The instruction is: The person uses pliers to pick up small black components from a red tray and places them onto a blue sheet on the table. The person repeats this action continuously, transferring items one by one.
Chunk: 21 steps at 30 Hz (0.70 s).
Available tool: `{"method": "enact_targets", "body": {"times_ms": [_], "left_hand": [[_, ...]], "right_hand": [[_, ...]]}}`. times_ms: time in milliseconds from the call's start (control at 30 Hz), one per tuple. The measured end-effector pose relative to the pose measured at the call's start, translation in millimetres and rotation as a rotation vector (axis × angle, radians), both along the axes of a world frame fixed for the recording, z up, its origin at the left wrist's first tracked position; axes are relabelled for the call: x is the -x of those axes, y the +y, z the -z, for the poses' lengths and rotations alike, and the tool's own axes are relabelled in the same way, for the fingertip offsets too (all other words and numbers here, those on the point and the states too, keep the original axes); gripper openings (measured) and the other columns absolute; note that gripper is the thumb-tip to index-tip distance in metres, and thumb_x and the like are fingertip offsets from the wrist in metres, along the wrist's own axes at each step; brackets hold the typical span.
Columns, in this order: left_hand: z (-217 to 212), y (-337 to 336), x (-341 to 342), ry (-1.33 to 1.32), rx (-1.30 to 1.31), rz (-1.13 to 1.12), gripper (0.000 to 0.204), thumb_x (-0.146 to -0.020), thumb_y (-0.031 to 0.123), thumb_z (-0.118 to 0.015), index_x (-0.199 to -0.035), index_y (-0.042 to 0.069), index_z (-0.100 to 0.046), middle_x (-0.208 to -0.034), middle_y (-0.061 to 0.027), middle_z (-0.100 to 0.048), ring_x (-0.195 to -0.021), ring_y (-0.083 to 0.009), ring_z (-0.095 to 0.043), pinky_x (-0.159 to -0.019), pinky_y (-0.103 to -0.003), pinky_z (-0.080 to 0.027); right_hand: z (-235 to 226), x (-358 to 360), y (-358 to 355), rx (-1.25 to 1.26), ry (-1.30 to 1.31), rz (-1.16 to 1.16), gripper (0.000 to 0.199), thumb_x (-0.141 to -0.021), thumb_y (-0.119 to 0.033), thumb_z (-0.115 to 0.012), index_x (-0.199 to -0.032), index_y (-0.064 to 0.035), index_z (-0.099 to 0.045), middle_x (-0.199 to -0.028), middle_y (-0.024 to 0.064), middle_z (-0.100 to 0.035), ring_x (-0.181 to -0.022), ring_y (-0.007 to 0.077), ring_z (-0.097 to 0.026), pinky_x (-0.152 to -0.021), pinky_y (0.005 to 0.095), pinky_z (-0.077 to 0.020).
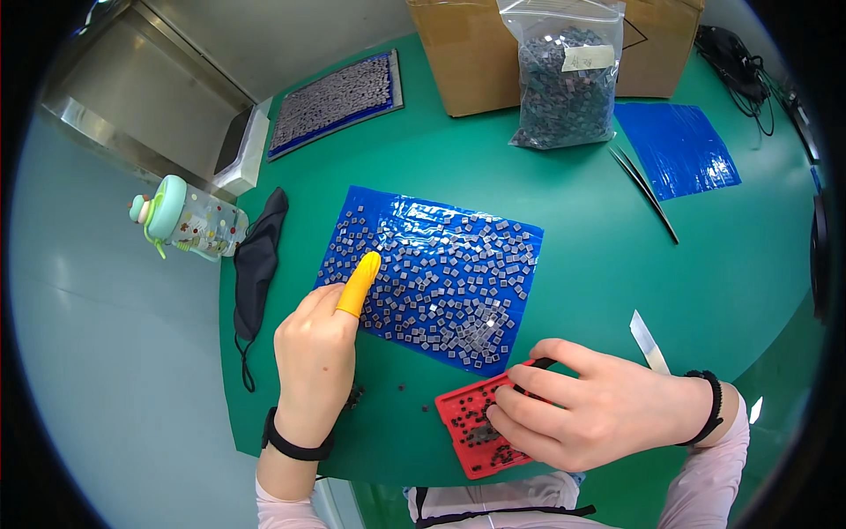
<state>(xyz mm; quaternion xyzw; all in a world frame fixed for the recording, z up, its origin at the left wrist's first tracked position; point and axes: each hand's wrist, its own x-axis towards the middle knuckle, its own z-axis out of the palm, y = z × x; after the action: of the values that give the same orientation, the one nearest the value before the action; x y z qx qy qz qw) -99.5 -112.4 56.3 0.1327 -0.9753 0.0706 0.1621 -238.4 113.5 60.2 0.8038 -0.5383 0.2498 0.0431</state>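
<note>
A blue film sheet (401, 212) lies on the green table, covered with many small grey square pieces, thickest toward its lower right. My left hand (322, 353) reaches over its left side. The index finger, in a yellow finger cot, is stretched out onto the pieces; the other fingers bend under and are partly hidden. At the table's near edge, my right hand (590, 406) grips the right side of a red tray (451, 413) holding small dark pieces. Something black shows under its fingertips, too covered to name. The right thumb is hidden.
A bag of small dark pieces (564, 97) stands before a cardboard box (467, 62). Tweezers (648, 198) lie beside another blue sheet (679, 150). A filled panel (335, 101) lies far left, a bottle (198, 216) and black mask (258, 264) at left, a blade-like strip (646, 339) at right.
</note>
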Motion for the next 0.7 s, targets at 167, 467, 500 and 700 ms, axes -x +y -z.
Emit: {"method": "enact_targets", "body": {"times_ms": [167,467,500,700], "left_hand": [[0,-1,-1,0.011,-0.135,-0.020,0.031,-0.071,-0.006,-0.066,-0.100,0.004,-0.069,-0.082,-0.0111,-0.067,-0.073,-0.0257,-0.066,-0.065,-0.033,-0.053],[-41,22,-28,-0.184,-0.381,-0.001,0.026,-0.070,0.004,-0.071,-0.096,0.006,-0.070,-0.077,-0.0096,-0.065,-0.067,-0.0259,-0.061,-0.060,-0.035,-0.049],[-38,25,-34,-0.217,-0.432,0.008,0.022,-0.071,0.005,-0.071,-0.093,0.005,-0.070,-0.075,-0.0075,-0.063,-0.070,-0.0242,-0.059,-0.062,-0.034,-0.049],[-22,32,-41,-0.252,-0.525,0.032,0.017,-0.072,0.006,-0.071,-0.088,0.004,-0.070,-0.081,-0.0050,-0.060,-0.076,-0.0228,-0.053,-0.068,-0.031,-0.047]], "right_hand": [[-1,1,0,-0.005,0.006,-0.003,0.018,-0.073,-0.013,-0.062,-0.081,0.0025,-0.061,-0.083,0.0104,-0.055,-0.080,0.0216,-0.056,-0.076,0.0358,-0.0461],[2,2,-1,-0.002,0.018,0.023,0.018,-0.072,-0.014,-0.062,-0.081,0.0017,-0.061,-0.083,0.0098,-0.055,-0.081,0.0209,-0.055,-0.075,0.0345,-0.0456],[1,2,-1,-0.006,0.024,0.028,0.019,-0.072,-0.014,-0.062,-0.082,0.0016,-0.062,-0.083,0.0098,-0.055,-0.081,0.0208,-0.055,-0.075,0.0343,-0.0455],[0,0,-2,-0.010,0.015,0.038,0.020,-0.071,-0.015,-0.062,-0.083,0.0012,-0.062,-0.084,0.0091,-0.055,-0.081,0.0204,-0.055,-0.075,0.0334,-0.0452]]}}
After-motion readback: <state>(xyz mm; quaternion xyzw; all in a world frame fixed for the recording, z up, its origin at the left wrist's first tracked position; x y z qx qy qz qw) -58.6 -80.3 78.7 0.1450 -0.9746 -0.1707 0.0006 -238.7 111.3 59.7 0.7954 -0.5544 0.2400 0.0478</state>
